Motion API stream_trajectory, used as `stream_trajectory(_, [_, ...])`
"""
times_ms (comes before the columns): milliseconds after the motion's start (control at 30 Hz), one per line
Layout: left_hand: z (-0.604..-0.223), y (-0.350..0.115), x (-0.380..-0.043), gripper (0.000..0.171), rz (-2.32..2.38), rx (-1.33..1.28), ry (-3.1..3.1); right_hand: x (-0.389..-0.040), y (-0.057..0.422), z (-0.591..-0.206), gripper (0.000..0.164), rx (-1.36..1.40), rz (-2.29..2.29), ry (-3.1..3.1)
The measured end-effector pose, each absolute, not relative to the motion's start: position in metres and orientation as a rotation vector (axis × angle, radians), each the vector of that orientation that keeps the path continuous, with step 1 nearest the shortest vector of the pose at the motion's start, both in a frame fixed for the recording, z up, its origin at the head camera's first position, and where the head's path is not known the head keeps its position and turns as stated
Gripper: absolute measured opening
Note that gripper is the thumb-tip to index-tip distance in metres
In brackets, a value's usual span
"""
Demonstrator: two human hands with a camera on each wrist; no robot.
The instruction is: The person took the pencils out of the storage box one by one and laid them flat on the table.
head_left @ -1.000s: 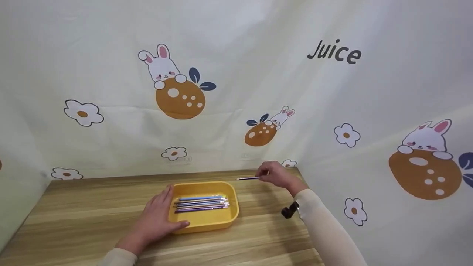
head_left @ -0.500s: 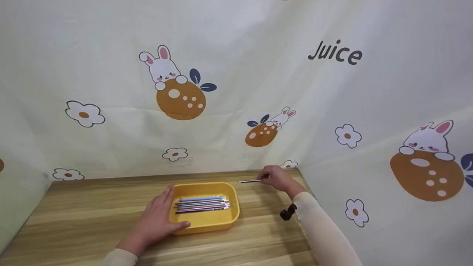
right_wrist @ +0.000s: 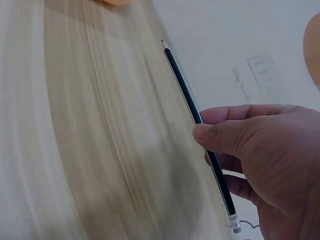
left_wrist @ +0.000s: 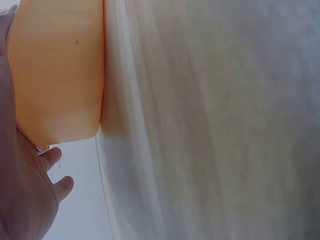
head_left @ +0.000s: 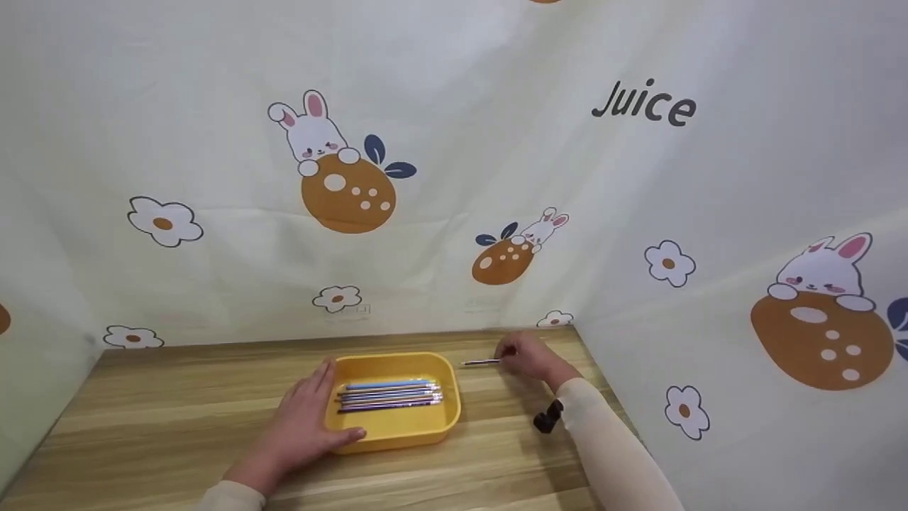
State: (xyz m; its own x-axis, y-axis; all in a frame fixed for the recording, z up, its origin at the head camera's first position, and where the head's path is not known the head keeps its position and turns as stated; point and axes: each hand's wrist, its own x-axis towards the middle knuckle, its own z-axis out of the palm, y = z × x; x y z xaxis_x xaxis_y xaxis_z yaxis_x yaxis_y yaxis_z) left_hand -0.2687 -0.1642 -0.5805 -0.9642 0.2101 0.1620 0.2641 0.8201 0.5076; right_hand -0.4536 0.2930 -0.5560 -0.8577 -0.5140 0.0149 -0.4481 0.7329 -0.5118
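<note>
Nearest in my head view: the left sleeve point(head_left: 230, 497) at 7 o'clock, the right sleeve point(head_left: 613, 440) between 4 and 5, both pale. Black device point(head_left: 546, 417) at the right wrist.

My left hand point(head_left: 301, 415) sits at the box's 9 o'clock, spread wide, fingers fairly straight along that end, thumb reaching over the rim at about 7. It touches the yellow box point(head_left: 386, 425) but isn't wrapped round it.

The box rests on the wood-grain desk point(head_left: 177, 411). Inside, a row of pencils point(head_left: 389, 396) lies side by side, running roughly 9 to 3, pale ends toward 3; one at the 12 side is light blue. Too tightly packed for me to count.

My right hand point(head_left: 528, 357) is between the box's 2 and 3 o'clock, nearly closed, pinching a dark pencil point(right_wrist: 181, 85) between thumb and fingers. Sharpened tip points to 9, near the box's back-right corner, outside it; the eraser end shows at about 5 in the right wrist view. Pencil's height over the desk: can't tell.

Farthest: pale printed backdrop point(head_left: 213, 142), rabbits on orange fruit at 10 and 3, flowers, "Juice" between 1 and 2.
</note>
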Motion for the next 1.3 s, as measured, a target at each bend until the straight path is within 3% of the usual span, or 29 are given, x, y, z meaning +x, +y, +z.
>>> stream_trajectory(900, [-0.581, -0.167, -0.269, 0.139, -0.838, -0.366, -2.938, -0.454, 0.293, -0.572, 0.02, -0.537, -0.926, 2.712])
stream_trajectory(1300, [-0.579, -0.166, -0.267, 0.138, -0.867, -0.365, -2.917, -0.452, 0.292, -0.576, 0.019, -0.587, -0.949, 2.724])
